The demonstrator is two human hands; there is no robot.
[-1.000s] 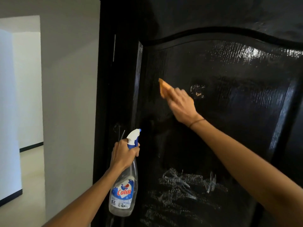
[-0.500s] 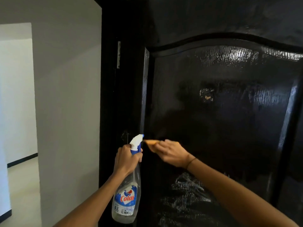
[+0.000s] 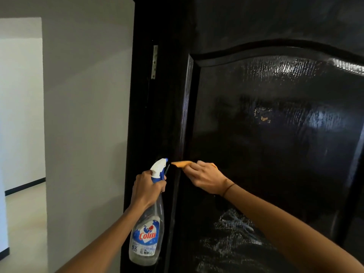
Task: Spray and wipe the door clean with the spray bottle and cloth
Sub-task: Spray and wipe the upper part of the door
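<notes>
A glossy black door (image 3: 275, 134) with an arched raised panel fills the right of the view. My left hand (image 3: 146, 191) grips the neck of a clear spray bottle (image 3: 146, 233) with a white and blue trigger head and a blue label; the nozzle points at the door's left edge. My right hand (image 3: 204, 179) holds an orange cloth (image 3: 182, 164) against the panel's left moulding, at nozzle height. Only the cloth's front edge shows past my fingers. White spray streaks (image 3: 234, 229) lie on the lower panel below my right forearm.
A black door frame (image 3: 141, 115) with a metal hinge plate (image 3: 155, 62) stands left of the door. Beyond it is a grey wall (image 3: 86, 115), and at the far left an opening leads to a bright room with a pale floor (image 3: 23, 223).
My right hand slid the cloth down from the upper panel to nozzle height at the panel's left edge, then stayed there. The left hand with the bottle hardly moved. The view shifted right.
</notes>
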